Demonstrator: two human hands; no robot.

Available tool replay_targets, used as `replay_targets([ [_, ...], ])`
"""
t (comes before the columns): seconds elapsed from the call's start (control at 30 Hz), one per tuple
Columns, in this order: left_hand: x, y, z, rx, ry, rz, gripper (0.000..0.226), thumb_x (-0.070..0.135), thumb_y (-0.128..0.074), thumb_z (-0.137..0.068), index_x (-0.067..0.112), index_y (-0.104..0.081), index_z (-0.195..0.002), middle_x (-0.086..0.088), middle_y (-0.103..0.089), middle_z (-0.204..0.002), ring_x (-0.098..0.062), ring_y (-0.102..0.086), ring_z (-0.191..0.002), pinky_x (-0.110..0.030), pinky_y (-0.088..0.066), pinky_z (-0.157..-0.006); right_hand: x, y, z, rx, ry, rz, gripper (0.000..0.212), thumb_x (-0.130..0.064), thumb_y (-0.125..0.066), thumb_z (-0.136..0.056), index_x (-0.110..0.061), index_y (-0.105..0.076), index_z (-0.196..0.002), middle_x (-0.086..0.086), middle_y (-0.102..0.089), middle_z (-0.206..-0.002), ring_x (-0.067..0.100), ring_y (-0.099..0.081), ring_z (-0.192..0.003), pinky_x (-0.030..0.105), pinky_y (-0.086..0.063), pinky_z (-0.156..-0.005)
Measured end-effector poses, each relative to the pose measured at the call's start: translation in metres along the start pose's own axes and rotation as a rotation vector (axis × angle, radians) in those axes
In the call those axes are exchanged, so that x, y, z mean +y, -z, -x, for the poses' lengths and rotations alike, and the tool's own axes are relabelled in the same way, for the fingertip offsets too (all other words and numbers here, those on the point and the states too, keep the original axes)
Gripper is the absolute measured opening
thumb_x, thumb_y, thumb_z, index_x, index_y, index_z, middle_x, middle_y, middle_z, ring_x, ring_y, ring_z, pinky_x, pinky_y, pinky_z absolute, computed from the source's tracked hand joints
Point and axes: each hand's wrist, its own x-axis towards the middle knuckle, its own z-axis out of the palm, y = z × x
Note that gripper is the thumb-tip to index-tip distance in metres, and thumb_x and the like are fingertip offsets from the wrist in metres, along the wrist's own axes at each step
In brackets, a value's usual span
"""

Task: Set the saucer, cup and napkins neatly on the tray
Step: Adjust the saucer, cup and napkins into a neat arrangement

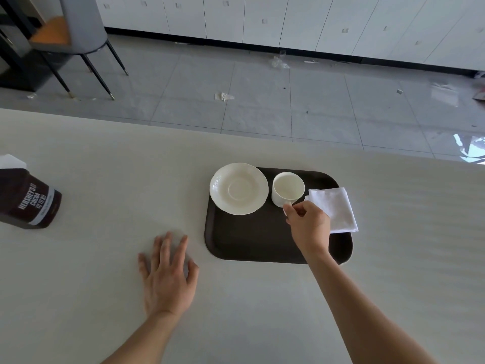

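Observation:
A dark brown tray lies on the pale table. A cream saucer rests on the tray's far left corner, its rim overhanging the tray edge. A white cup stands upright on the tray just right of the saucer. My right hand pinches the cup's handle at its near side. Folded white napkins lie at the tray's right edge, partly over the rim and partly hidden by my right hand. My left hand lies flat on the table, left of the tray, fingers spread.
A brown Hershey's cocoa container lies at the table's left edge. The table's far edge drops to a grey tiled floor with scraps of litter. A grey chair stands at the far left.

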Motion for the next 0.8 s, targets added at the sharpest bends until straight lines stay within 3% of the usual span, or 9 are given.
replay_targets([
  [0.8,-0.0012,-0.0033,-0.0001,-0.007,0.007,0.000,0.059,0.040,-0.036,-0.086,0.027,-0.048,-0.142,-0.011,-0.039,-0.154,-0.031,-0.028,-0.146,-0.061,-0.015,-0.118,0.0027,-0.0009,-0.0031,0.003,0.018,0.000,0.029,-0.040,-0.066,-0.089,-0.015,-0.066,-0.073,-0.003,-0.068,-0.066,0.016,-0.062,-0.067,0.033,-0.053,-0.066],
])
